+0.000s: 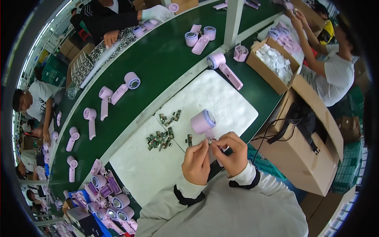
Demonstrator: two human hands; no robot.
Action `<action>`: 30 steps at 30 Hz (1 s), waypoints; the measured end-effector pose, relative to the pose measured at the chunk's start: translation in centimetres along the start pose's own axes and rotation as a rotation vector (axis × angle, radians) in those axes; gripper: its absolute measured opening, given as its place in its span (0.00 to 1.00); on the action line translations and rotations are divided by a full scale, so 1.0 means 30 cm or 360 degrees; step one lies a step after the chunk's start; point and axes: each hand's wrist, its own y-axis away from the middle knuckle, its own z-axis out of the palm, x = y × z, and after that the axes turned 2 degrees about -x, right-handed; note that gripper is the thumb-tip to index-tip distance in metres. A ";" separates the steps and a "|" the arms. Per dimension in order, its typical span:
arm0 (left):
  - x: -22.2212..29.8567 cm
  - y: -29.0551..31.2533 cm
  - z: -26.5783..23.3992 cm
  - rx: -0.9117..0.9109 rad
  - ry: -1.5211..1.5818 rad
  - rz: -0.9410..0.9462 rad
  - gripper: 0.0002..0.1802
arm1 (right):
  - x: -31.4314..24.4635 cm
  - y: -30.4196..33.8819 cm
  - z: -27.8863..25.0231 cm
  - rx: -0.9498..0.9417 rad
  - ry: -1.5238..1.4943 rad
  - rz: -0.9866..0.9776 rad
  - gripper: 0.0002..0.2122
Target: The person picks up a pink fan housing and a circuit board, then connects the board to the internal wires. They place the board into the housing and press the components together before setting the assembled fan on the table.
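A lilac handheld fan [203, 121] lies with its round head on the white foam board [173, 102] and its neck toward me. My left hand [196, 164] is closed, thumb and fingers pinching at the neck. My right hand [233, 154] is closed too, its fingertips meeting the left ones there. Between the fingertips is a small detail, perhaps wiring, too small to make out. The fan's lower part is mostly hidden by my hands. Left of them lies a loose heap of small green circuit boards [158, 140], with a single circuit board [189, 139] close to my left hand.
Fan parts lie along the green conveyor [158, 59]. At lower left, a blue bin [103, 227] holds piled fans. Right are a carton of white pieces [272, 63] and a large cardboard box [300, 150] with black cables. Co-workers sit across and at right.
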 end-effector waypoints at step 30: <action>-0.205 -0.096 -0.105 -0.0472 -0.0120 0.0052 0.15 | 0.477 -1.554 -0.073 -0.0497 0.1648 0.0779 0.19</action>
